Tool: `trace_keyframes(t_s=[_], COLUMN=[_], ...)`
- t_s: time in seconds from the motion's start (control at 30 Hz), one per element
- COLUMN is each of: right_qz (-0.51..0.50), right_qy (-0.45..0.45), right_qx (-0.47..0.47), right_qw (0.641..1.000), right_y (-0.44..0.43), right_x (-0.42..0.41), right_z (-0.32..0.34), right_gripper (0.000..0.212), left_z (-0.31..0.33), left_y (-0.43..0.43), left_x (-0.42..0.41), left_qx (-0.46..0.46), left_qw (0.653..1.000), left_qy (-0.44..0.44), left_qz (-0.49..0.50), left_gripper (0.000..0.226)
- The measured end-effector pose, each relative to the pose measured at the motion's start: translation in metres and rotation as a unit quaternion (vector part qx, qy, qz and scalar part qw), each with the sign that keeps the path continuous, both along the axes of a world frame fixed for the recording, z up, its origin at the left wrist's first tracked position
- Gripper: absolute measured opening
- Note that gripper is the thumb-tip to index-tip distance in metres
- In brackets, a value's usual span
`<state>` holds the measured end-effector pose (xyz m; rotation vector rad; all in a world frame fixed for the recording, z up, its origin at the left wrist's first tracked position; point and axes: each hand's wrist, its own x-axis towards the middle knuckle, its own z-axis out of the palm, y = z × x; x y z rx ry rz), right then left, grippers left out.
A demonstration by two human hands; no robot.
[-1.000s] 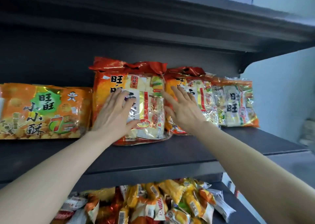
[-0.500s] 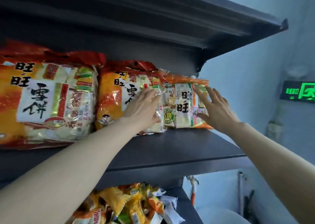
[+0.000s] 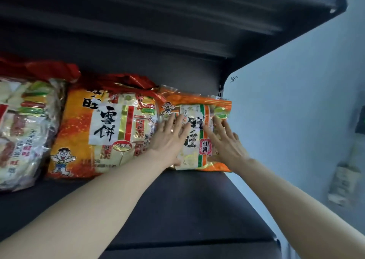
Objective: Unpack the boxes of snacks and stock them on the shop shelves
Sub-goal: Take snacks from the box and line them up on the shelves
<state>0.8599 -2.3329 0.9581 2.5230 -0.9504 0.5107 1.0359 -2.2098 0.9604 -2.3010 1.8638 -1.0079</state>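
So the orange bag (image 3: 195, 146) stands upright centre-right of frame, at the end of the shelf (image 3: 177, 199), touching the bigger bag (image 3: 102, 128) to its left. Both the left hand (image 3: 169, 140) and right hand (image 3: 227, 144) press flat on its front, fingers (image 3: 178, 126) straight and spread, so any push goes straight back, I reckon.

Two long, slender bare forearms — bare left hand (image 3: 167, 142), bare right hand (image 3: 227, 146).

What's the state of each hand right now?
Left hand: open, fingers straight, pressing flat on the orange snack bag.
Right hand: open, fingers straight, pressing the same bag.
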Motion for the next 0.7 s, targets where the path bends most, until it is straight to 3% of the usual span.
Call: trace_keyframes(t_s=[0.1, 0.17, 0.3, 0.37, 0.57, 0.7], right_qz=[-0.008, -0.014, 0.099, 0.109, 0.054, 0.017], right_qy=[-0.004, -0.011, -0.194, -0.233, -0.196, -0.21], right_qx=[-0.026, -0.057, -0.195, -0.173, -0.034, 0.021], right_qw=[1.0, 0.998, 0.956, 0.951, 0.979, 0.977], right_y=[-0.009, -0.011, -0.017, -0.019, -0.05, -0.055], right_x=[0.007, 0.009, 0.01, 0.019, 0.068, 0.093], right_z=[0.0, 0.002, 0.037, 0.069, 0.121, 0.137], right_gripper=[0.127, 0.122, 0.048, 0.034, 0.039, 0.018], left_z=[-0.001, 0.0, -0.001, -0.002, -0.009, -0.011], left_y=[-0.013, -0.018, -0.021, -0.024, -0.025, -0.026], left_x=[0.003, 0.005, 0.006, 0.007, 0.009, 0.01], left_qx=[-0.024, -0.03, -0.024, -0.027, -0.046, -0.056], left_qw=[0.999, 0.999, 0.999, 0.999, 0.998, 0.998], left_qy=[-0.025, -0.036, -0.039, -0.029, -0.028, -0.03], left_qz=[0.017, 0.021, -0.003, -0.012, -0.027, -0.027], left_gripper=[0.136, 0.14, 0.14, 0.141, 0.142, 0.142])
